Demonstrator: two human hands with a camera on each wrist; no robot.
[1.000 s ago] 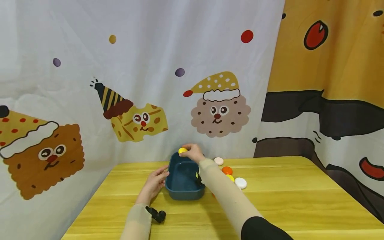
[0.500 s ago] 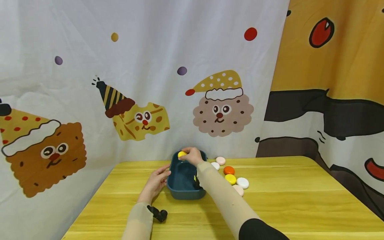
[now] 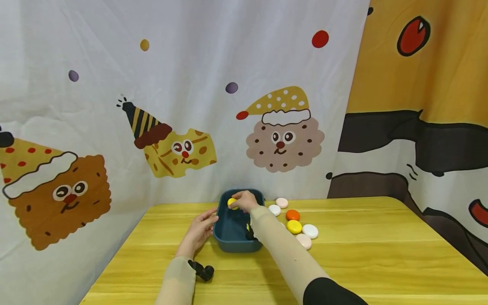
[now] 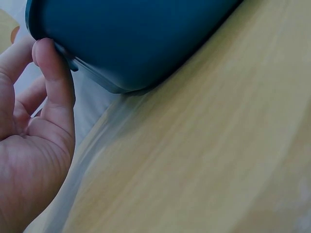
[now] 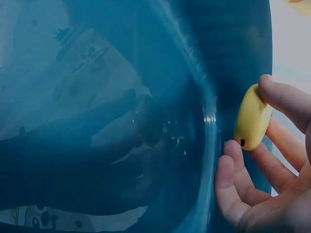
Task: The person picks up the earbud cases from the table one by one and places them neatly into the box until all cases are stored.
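Evidently, had the tabletop point(image 3: 362, 250) spread below the left hand point(image 3: 199, 228) and the right hand point(image 3: 247, 201), with the blue basin point(image 3: 236, 247) between the left hand and the right sleeve point(image 3: 281, 248). Could not see much of the basin's right side behind that sleeve, nor, in the left-wrist view, more than a cut-off part of its wall. Could not tell glossy floor from shallow water near the right hand, amid dark reflections.

Had the left hand relaxed, fingertips touching the basin's outer wall; probably needed only light steadying there, without tipping the rim. Pinched the yellow disc point(image 5: 252, 116) between thumb and fingertips of the right hand, inside the basin's far end. Likely called for a low, even loosening of the fingers, with knuckles clear of the wall. Could not judge the disc's height over the floor.

Found, right of the right hand, a far pink disc point(image 3: 282, 203), far white disc point(image 3: 274, 209), orange disc point(image 3: 292, 215), second yellow disc point(image 3: 294, 227), near white disc point(image 3: 310, 231) and near pink disc point(image 3: 303, 242); could not rule out others behind the sleeve. Lastly, made out a dark slot point(image 5: 242, 142) in the held disc's edge, depth unreadable.
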